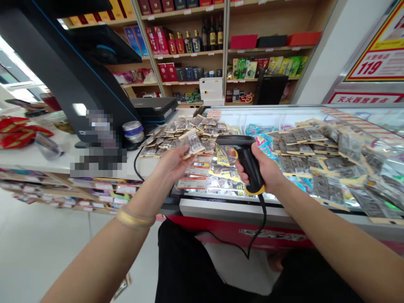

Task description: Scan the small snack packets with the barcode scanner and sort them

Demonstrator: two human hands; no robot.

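Note:
My right hand is wrapped round the handle of a black and yellow barcode scanner, its head turned to the left over the glass top. A black cord hangs from the handle. Between the thumb and fingers of my left hand is a small flat packet with printing on its clear face. The scanner's head lies just right of this packet, apart from it. Behind my left hand spreads a pile of similar packets. Another large pile of packets covers the glass to the right of the scanner.
A glass-topped freezer stands before me, with colourful packages under its lid. To the left are a checkout counter, a dark register screen and stacked round tins. Shelves of boxes and bottles line the back.

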